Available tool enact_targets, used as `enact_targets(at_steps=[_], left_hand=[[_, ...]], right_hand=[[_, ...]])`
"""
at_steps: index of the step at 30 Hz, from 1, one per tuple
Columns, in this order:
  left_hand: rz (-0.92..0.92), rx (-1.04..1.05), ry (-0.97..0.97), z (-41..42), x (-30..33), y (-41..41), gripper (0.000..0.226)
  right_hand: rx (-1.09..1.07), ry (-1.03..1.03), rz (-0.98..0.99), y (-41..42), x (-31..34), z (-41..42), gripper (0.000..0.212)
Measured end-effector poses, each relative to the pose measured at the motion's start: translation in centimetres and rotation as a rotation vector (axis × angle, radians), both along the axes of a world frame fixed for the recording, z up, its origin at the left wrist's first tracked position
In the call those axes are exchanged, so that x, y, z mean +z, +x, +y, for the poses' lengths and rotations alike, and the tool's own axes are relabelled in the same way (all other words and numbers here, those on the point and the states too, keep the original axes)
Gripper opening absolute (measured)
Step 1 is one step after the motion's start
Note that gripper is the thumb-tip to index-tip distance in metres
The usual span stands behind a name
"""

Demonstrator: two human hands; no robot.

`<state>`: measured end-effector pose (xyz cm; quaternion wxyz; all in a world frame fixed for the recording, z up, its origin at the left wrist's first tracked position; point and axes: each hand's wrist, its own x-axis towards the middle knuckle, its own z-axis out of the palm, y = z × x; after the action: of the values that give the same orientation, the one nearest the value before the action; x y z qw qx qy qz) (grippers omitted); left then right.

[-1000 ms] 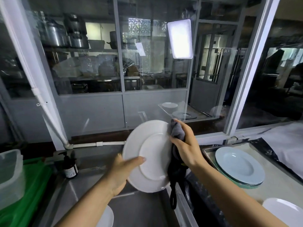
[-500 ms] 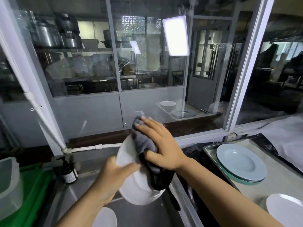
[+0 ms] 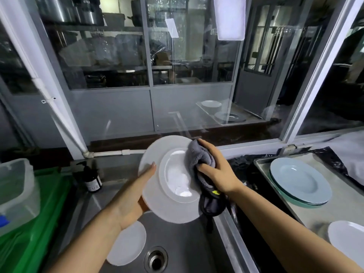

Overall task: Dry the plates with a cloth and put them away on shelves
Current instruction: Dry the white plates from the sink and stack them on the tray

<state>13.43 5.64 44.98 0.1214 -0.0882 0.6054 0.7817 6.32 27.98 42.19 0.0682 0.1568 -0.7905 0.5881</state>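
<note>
A white plate [image 3: 157, 198] is held tilted above the steel sink [image 3: 177, 239], its top face towards me. My left hand [image 3: 134, 201] grips its left rim, thumb on the front. My right hand [image 3: 216, 170] presses a bunched grey cloth [image 3: 199, 154] against the plate's upper right rim; the cloth's dark tail hangs down past the plate's edge. A small white plate [image 3: 128, 245] lies in the sink below my left forearm. On the right, stacked pale blue plates [image 3: 299, 182] rest on a metal tray [image 3: 262, 164], with another white plate [image 3: 348, 243] nearer me.
A dark pump bottle [image 3: 91, 178] stands at the sink's back left corner. A clear plastic tub [image 3: 17, 192] sits on a green crate [image 3: 39, 223] at the left. A glass window wall [image 3: 118, 66] rises right behind the sink. The drain [image 3: 155, 259] is near the bottom.
The plate has turned so its top face shows. My right hand with the cloth has slid from the plate's middle to its upper right rim. The view has tipped downward.
</note>
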Motion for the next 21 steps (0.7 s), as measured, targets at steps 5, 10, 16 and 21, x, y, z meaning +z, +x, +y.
enact_targets(at_steps=[5,10,16,21], left_hand=[[-0.009,0.009,-0.014,-0.5,0.3,-0.9,0.052],[0.037,0.087,0.099,1.0,-0.3,-1.3,0.037],[0.05,0.119,0.147,1.7,-1.9,-2.0,0.061],[0.056,0.178,0.201,1.4,-2.3,-2.1,0.063]], right_hand=[[-0.015,0.048,-0.007,-1.0,1.0,-0.6,0.074],[-0.283,0.034,0.036,-0.3,1.3,-3.6,0.025],[-0.184,0.286,0.175,1.9,-1.4,-6.1,0.068],[0.019,0.383,0.359,4.5,-3.2,-6.9,0.07]])
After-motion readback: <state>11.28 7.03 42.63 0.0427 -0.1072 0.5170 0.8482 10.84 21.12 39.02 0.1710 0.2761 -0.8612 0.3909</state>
